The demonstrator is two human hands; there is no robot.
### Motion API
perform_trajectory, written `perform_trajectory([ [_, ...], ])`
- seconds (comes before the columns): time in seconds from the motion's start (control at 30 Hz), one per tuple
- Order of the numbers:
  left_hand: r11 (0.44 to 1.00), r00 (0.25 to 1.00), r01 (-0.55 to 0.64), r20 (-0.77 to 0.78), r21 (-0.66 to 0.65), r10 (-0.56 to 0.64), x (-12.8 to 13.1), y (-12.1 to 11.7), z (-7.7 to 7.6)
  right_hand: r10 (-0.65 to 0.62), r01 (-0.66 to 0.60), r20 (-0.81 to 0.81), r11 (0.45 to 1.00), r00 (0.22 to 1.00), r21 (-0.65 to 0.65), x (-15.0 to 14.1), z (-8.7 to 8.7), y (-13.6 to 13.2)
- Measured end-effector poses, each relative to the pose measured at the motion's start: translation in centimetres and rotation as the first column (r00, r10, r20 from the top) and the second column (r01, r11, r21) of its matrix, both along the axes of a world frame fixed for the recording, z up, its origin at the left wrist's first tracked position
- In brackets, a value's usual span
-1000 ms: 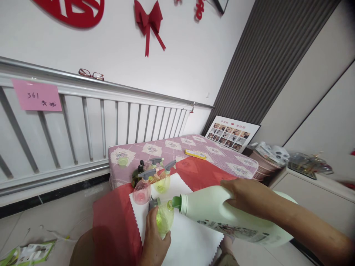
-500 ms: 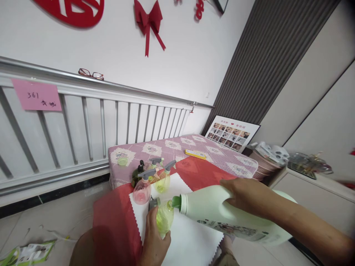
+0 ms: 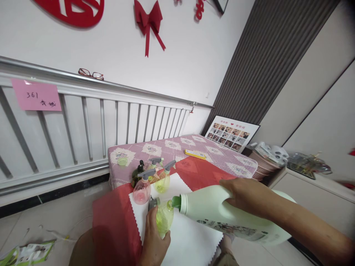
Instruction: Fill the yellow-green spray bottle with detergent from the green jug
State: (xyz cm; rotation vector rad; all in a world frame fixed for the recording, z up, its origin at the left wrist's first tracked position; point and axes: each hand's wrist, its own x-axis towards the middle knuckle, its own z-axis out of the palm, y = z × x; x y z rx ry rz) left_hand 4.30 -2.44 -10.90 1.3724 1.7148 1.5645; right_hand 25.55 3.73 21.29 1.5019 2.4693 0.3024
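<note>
My left hand (image 3: 155,236) grips a clear yellow-green bottle (image 3: 164,218) that has no sprayer on it. A grey sprayer head (image 3: 152,203) shows at that hand's fingers; whether they hold it too, I cannot tell. Tipped on its side, a large pale green detergent jug (image 3: 210,207) is held by its handle in my right hand (image 3: 246,195). The jug's green spout meets the small bottle's mouth. Behind stand a pink spray bottle (image 3: 141,193), a yellow spray bottle (image 3: 163,181) and a dark green pump bottle (image 3: 137,175).
A white cloth (image 3: 191,244) with a zigzag edge lies over a red cloth (image 3: 116,221). On the patterned tabletop (image 3: 183,142) are a green cap (image 3: 122,161) and a yellow case (image 3: 195,154). A radiator (image 3: 111,114) runs along the wall. A photo board (image 3: 233,131) leans at the back.
</note>
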Motion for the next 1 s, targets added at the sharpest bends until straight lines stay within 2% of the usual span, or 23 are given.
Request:
perform_trajectory([
  [1.0, 1.000, 1.000, 0.003, 0.011, -0.009, -0.003, -0.01, -0.18, -0.09, 0.006, -0.006, -0.003, 1.000, 1.000, 0.006, 0.11, -0.12, 0.01],
])
